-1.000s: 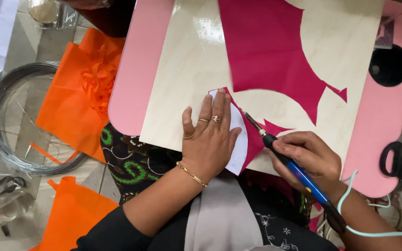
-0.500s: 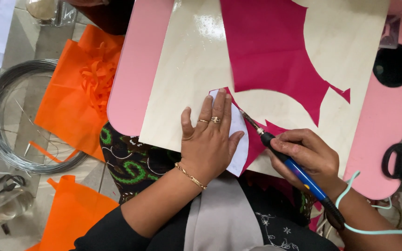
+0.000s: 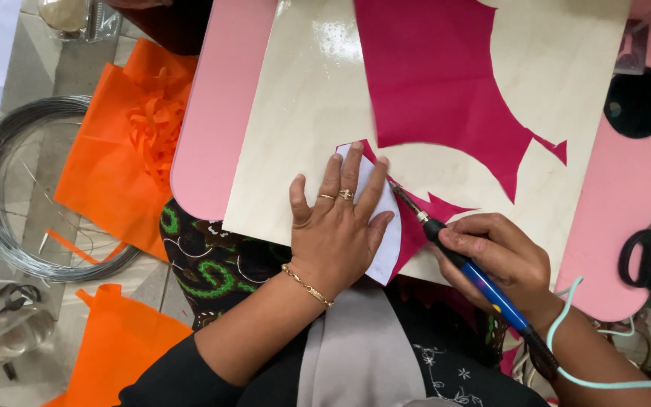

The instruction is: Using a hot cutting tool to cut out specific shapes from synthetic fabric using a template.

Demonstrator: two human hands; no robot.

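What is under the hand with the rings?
Under the left hand lies a white paper template on magenta fabric, over a pale wooden board. The template's middle is covered by the hand.

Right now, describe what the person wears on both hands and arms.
The left hand has two gold rings on its fingers and a gold chain bracelet at the wrist, with a black sleeve further up the arm. The right hand shows no rings; its forearm is bare.

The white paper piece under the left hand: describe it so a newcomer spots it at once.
On the pale wooden board over the pink table, the left hand presses flat a white paper template. It overlaps the magenta fabric, and it is the only white piece there.
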